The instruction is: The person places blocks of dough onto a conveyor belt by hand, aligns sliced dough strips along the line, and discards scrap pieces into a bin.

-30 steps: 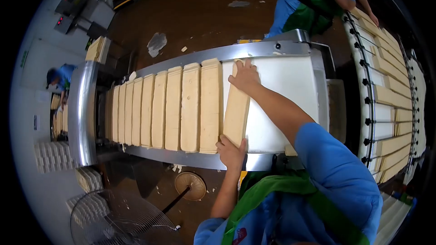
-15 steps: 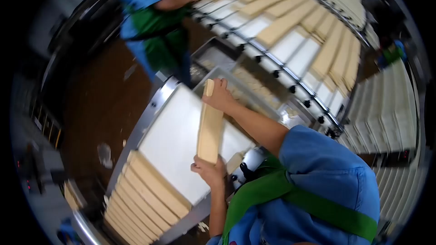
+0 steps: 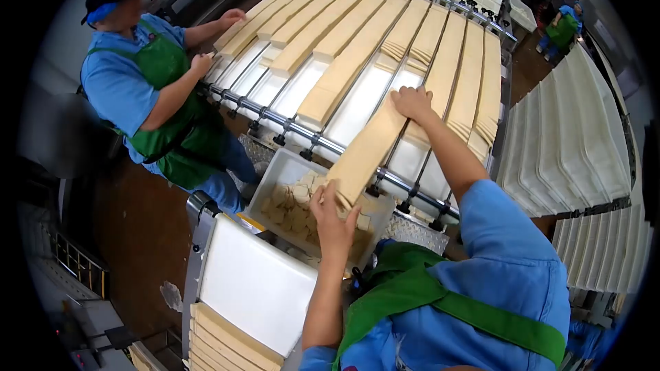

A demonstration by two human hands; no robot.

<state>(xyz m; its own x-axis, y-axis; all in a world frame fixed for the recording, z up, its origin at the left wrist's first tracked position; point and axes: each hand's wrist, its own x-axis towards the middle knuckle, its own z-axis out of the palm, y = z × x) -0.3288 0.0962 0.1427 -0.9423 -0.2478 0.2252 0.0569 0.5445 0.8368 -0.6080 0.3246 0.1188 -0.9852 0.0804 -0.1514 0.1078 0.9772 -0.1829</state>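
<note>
A long, flat, pale-yellow dough slab [image 3: 364,154] slants between my two hands over the near rail of the wide white conveyor [image 3: 350,106]. My left hand [image 3: 335,218] grips its lower end, thumb and fingers on opposite sides. At the upper end, my right hand [image 3: 414,103] holds the slab with curled fingers, beside other dough stacks lying in lanes. Below the slab's lower end sits a grey bin [image 3: 280,159] with dough scraps. More slabs [image 3: 230,336] lie side by side on the smaller white belt [image 3: 258,278] at the lower left.
A co-worker [image 3: 141,89] in a green apron stands at the left with both hands by the conveyor's edge. Metal rails with black knobs [image 3: 309,139] run along the near side. White stacked trays [image 3: 567,137] stand at the right, and another person [image 3: 564,26] is farther back.
The view has turned from the small belt toward the wide conveyor. Both my hands have carried the slab off the small belt, past the bin, onto the conveyor's near side.
</note>
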